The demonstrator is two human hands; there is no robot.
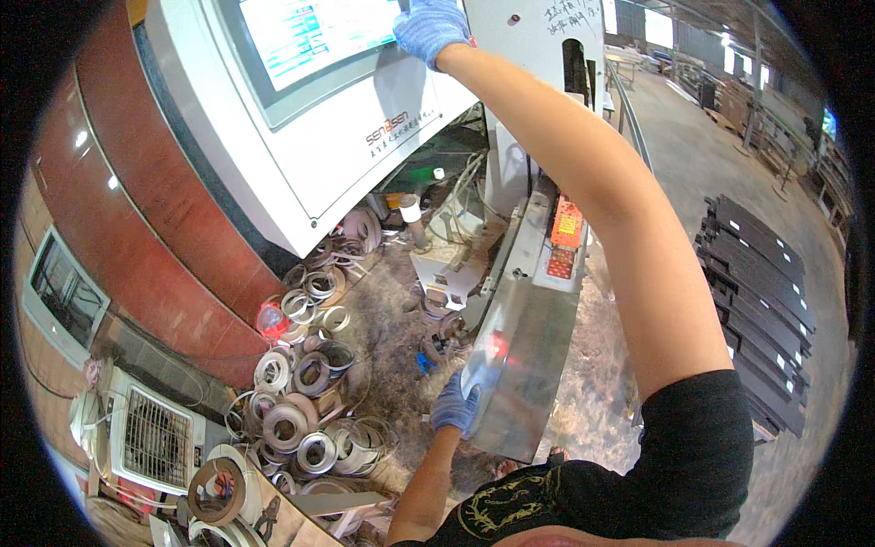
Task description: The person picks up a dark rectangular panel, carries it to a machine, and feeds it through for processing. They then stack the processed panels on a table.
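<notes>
My left hand (454, 407), in a blue knitted glove, is at the near left edge of a long metal machine table (538, 365). Its fingers close round the end of a pale, glossy flat piece (486, 365), with the thumb on top; whether this piece is loose or part of the table I cannot make out. My right arm reaches far forward across the table. The right hand (428, 32), gloved alike, is at the right edge of a lit touchscreen (319, 36) on a white control cabinet (365, 137). Its fingertips are partly hidden at the picture's top.
Rolls of edge banding (287, 424) lie heaped on the floor at left, beside a grilled vent unit (157, 436). Orange and red labelled parts (567, 223) sit on the machine beyond the table. Dark panels (756, 301) are laid out at right.
</notes>
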